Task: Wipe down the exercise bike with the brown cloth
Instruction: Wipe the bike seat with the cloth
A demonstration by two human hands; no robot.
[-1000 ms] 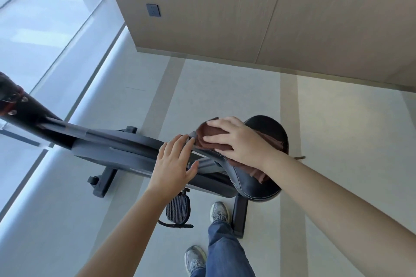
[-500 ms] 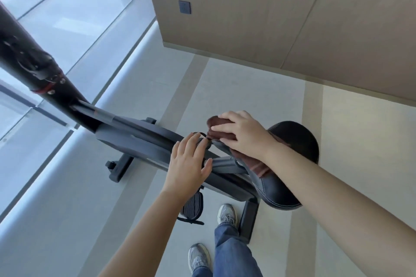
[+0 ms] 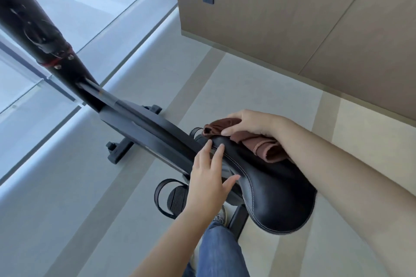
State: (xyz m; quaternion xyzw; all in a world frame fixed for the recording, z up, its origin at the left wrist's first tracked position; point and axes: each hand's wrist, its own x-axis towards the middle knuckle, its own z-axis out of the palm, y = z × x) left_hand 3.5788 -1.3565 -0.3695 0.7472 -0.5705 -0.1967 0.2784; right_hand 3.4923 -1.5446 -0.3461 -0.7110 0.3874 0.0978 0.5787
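The brown cloth (image 3: 254,141) is set against a black saddle (image 3: 276,191) lined with pale stitching. The exercise bike (image 3: 146,128) is finished in black, with a red band (image 3: 56,62) on its post. The floor (image 3: 112,198) is striped grey and beige, and blue jeans (image 3: 222,252) are seen.

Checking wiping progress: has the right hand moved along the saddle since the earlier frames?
No: the right hand still holds the brown cloth at the saddle nose; only the camera shifted.

saddle (image 3: 273,189): smooth black leather look, slight sheen, pale stitching
cloth (image 3: 252,141): soft brown fabric
frame (image 3: 144,128): matt black
wall (image 3: 292,18): wood-grain panels
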